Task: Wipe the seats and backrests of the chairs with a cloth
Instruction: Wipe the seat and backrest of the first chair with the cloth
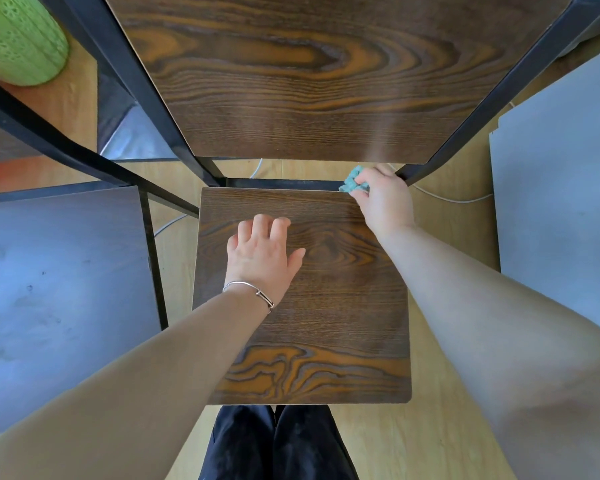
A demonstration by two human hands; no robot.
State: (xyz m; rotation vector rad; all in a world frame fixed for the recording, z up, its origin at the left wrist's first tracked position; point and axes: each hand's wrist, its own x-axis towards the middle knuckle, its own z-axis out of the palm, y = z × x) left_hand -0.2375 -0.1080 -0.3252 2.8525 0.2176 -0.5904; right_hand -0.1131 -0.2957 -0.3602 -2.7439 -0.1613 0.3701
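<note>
In the head view, the camera looks straight down onto a chair with a dark wood-grain seat [302, 306] and a matching backrest [319, 74] that fills the far part of the picture. Both panels are carried on a black metal frame [284, 183].

The right hand [385, 200] is at the far right corner of the seat, just below the lower edge of the backrest. Its fingers are curled round a small teal cloth [351, 182], which is bunched up and pokes out on the hand's left side. The cloth touches the seat's far edge where it meets the frame's rear bar.

The left hand [260, 258] lies palm down near the middle of the seat, fingers loosely bent and thumb spread to the right. It holds nothing. A thin silver bracelet [248, 292] sits on that wrist.

To the left stands a second chair [63, 289], just beside the first, its dark seat washed pale by glare. A green perforated container [18, 39] shows at the far left corner. On the right a grey board [561, 202] lies on the light wooden floor [430, 438], and a white cable [454, 199] runs over the floor between the board and the chair. The person's dark trousers [278, 445] show at the near edge, below the seat.
</note>
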